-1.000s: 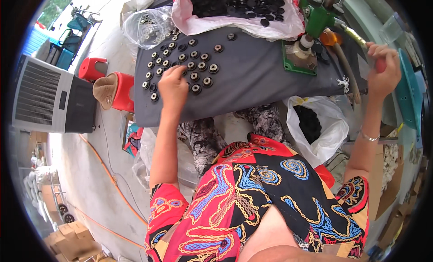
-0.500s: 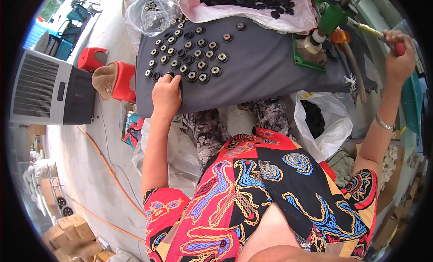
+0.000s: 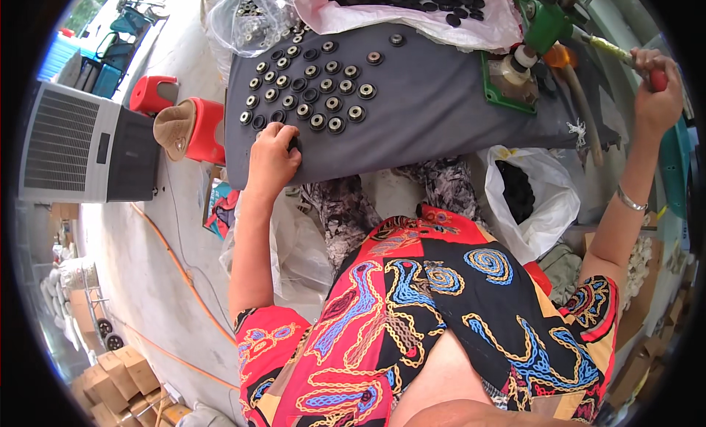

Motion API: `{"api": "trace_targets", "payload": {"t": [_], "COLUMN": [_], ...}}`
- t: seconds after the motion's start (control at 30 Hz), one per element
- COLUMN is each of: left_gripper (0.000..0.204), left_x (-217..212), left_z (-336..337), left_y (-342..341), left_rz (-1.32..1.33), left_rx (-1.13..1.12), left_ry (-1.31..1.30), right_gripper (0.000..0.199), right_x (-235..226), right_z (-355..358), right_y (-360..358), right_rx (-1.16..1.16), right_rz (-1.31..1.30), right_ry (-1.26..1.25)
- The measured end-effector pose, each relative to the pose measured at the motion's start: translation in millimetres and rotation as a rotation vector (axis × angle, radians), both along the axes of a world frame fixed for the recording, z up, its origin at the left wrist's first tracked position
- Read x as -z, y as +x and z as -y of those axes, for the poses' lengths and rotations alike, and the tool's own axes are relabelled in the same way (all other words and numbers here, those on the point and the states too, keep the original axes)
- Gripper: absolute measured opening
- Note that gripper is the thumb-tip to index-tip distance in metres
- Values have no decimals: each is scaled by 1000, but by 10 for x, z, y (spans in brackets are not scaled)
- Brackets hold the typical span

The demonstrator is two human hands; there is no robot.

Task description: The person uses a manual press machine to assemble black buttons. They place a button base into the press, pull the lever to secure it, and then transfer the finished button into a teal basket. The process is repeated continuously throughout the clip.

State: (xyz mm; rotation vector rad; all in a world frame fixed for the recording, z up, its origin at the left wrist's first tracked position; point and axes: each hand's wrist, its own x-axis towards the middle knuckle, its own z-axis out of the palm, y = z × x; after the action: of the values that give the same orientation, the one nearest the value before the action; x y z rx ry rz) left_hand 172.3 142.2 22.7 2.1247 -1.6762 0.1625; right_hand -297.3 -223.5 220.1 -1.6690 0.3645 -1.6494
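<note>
On the grey cloth-covered table [image 3: 441, 111], several round black parts with metal ring centres [image 3: 336, 124] lie in loose rows, and a few black rings [image 3: 309, 95] among them have no metal in the middle. My left hand [image 3: 273, 159] is closed at the table's near left edge, with a dark round part [image 3: 293, 143] partly showing at its fingers. One black ring [image 3: 278, 116] lies just beyond the fingertips. At the far right my right hand [image 3: 657, 89] wraps round the red knob [image 3: 658, 79] of the lever on a green hand press [image 3: 545, 23].
A pink-white sack of black caps [image 3: 412, 19] and a clear bag of metal rings [image 3: 252, 23] sit along the far side. A wooden-handled hammer [image 3: 577, 96] lies by the press. Below the table edge hangs a white bag [image 3: 548, 199]; red stools [image 3: 206, 133] stand left.
My left hand has turned and drawn slightly nearer, leaving a black ring uncovered by its fingertips; a dark part now shows at its fingers. My right hand stays on the lever knob.
</note>
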Motion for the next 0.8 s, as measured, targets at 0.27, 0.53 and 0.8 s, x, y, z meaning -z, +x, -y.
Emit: {"api": "trace_targets", "payload": {"t": [0.27,0.53,0.8], "left_gripper": [29,28,29], "left_x": [283,240,420], "left_z": [-47,66,352], "left_y": [-302,-432,-398], "left_rz": [-171,-347,-78], "left_rx": [-158,-200,-192], "left_ry": [-360,-440,-403], "right_gripper": [20,19,17], "right_x": [0,-4,36], "right_z": [-20,84,-56], "right_y": [42,-97,91], "right_rx": [26,22,73], "right_rz": [8,22,-38], "right_ry": [-5,-7,-93]}}
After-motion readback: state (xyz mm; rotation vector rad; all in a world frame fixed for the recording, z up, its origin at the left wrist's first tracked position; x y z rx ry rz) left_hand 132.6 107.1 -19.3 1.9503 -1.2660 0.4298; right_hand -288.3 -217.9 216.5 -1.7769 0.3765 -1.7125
